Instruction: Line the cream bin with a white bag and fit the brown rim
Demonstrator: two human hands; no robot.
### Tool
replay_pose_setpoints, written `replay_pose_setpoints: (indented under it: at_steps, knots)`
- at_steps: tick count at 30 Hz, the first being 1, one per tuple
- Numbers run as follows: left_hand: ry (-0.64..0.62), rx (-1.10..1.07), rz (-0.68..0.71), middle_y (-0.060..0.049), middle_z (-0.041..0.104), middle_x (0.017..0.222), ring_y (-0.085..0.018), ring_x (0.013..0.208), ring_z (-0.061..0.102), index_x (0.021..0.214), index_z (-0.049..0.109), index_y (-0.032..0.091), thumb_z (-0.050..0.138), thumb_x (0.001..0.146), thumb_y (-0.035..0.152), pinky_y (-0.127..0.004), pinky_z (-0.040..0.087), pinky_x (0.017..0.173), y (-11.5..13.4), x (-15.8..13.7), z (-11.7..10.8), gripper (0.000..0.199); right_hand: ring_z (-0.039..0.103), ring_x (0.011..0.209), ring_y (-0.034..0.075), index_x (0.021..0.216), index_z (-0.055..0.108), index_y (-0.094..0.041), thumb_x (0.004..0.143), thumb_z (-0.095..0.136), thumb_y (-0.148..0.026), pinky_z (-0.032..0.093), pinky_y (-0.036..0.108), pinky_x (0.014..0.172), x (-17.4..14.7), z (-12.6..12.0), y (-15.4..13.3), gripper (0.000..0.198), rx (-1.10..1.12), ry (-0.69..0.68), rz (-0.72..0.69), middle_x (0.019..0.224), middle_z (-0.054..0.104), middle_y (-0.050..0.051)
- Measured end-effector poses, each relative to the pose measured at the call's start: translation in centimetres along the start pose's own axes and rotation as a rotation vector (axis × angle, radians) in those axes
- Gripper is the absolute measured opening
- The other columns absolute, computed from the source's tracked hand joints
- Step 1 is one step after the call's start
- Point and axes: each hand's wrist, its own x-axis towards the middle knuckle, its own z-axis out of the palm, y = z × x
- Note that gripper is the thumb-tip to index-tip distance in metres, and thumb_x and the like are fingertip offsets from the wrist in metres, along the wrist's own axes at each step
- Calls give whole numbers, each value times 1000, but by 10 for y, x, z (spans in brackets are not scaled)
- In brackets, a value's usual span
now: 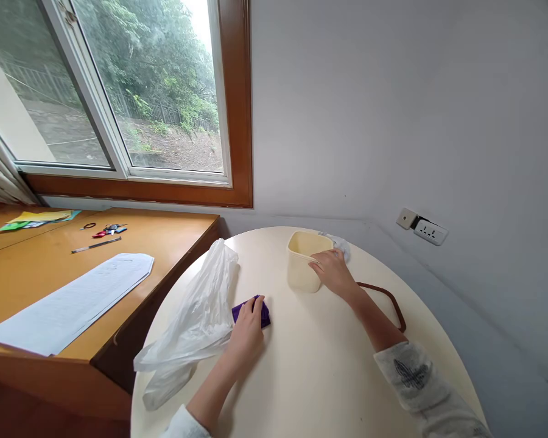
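While my left hand lies flat on the round cream table, its fingers are spread only a little and pressed down over a small purple cloth-like pad, covering the near half of it rather than pinching it; whether any fingertip curls under the edge I cannot tell. My right hand rests against the cream plastic tub, fingers loosely curled around its right wall with the tips at the rim; the tub stands upright and open-topped. Taking the tub as my mark: the purple pad lies on the table nearer to me and to the tub's left, apart from it; a crumpled white plastic bag sprawls further left of the tub, touching the pad's left edge and hanging over the table's rim; a pale grey rag peeks out just behind the tub's right side, beside my right knuckles; a thin brown cord loop lies right of the tub, passing under my right forearm; a wooden desk with white paper sheets sits well left of the tub; a white wall socket is on the wall to the tub's right.
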Motion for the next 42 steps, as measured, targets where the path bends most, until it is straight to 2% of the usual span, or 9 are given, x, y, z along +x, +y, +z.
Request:
replay_pose_setpoints:
  at_steps: [13, 17, 21, 25, 28, 32, 35, 39, 42]
  knots:
    - [-180, -132, 153, -10, 53, 120, -21, 105, 52, 124, 42, 18, 29, 71, -3, -34, 41, 86, 25, -10, -10, 59, 58, 83, 19, 82, 60, -24, 86, 42, -29, 27, 43, 94, -71, -66, -27, 19, 160, -98, 18, 83, 66, 2]
    - [-191, 11, 212, -6, 46, 131, -21, 123, 38, 124, 44, 19, 31, 70, -3, -42, 20, 106, 21, -9, -14, 60, 58, 92, 22, 83, 62, -27, 85, 44, -30, 28, 46, 95, -95, -82, -31, 18, 157, -137, 18, 87, 66, 3]
    - [-222, 115, 198, -9, 51, 122, -24, 121, 38, 123, 44, 18, 35, 69, 0, -52, 4, 107, 16, -8, -11, 58, 49, 110, 25, 98, 61, -31, 84, 47, -30, 29, 50, 98, -114, -90, -30, 19, 151, -162, 51, 102, 63, 4]
    - [-171, 153, 132, -12, 56, 103, -27, 106, 48, 109, 55, 14, 41, 70, 8, -48, 22, 101, 12, -6, -9, 42, 42, 117, 27, 116, 51, -35, 79, 54, -30, 34, 51, 97, -125, -100, -37, 37, 174, -21, 91, 117, 55, 4]
    - [-166, 149, 85, -11, 54, 95, -25, 91, 53, 90, 60, 16, 42, 70, 12, -40, 38, 85, 12, -6, -13, 26, 46, 113, 26, 112, 53, -35, 78, 57, -25, 40, 46, 94, -135, -105, -49, 36, 331, 68, 81, 114, 56, 5]
    - [-176, 14, 94, -6, 54, 91, -21, 86, 52, 80, 57, 20, 47, 68, 15, -34, 39, 80, 18, -10, -27, 16, 53, 103, 23, 98, 58, -28, 81, 54, -23, 46, 39, 88, -149, -92, -73, 19, 670, -37, 114, 106, 57, 8]
    - [-366, -274, 128, 0, 54, 75, -15, 70, 50, 77, 52, 19, 48, 70, 20, -26, 39, 62, 26, -15, -42, 8, 50, 107, 21, 98, 57, -25, 82, 52, -25, 43, 37, 93, -159, -65, -94, 16, 841, -77, 215, 109, 55, 8]
    - [-649, -657, 259, 4, 50, 67, -9, 61, 44, 77, 50, 17, 56, 69, 22, -20, 35, 55, 39, -23, -57, 11, 42, 118, 21, 120, 42, -25, 79, 58, -30, 36, 38, 99, -168, -28, -114, 45, 1032, -33, 420, 123, 47, 9]
    - [-699, -771, 287, 4, 49, 67, -8, 61, 43, 78, 52, 16, 62, 67, 23, -19, 34, 55, 49, -27, -56, 17, 48, 112, 23, 123, 40, -21, 70, 67, -34, 39, 40, 95, -170, -13, -118, 61, 1218, -104, 539, 119, 51, 11]
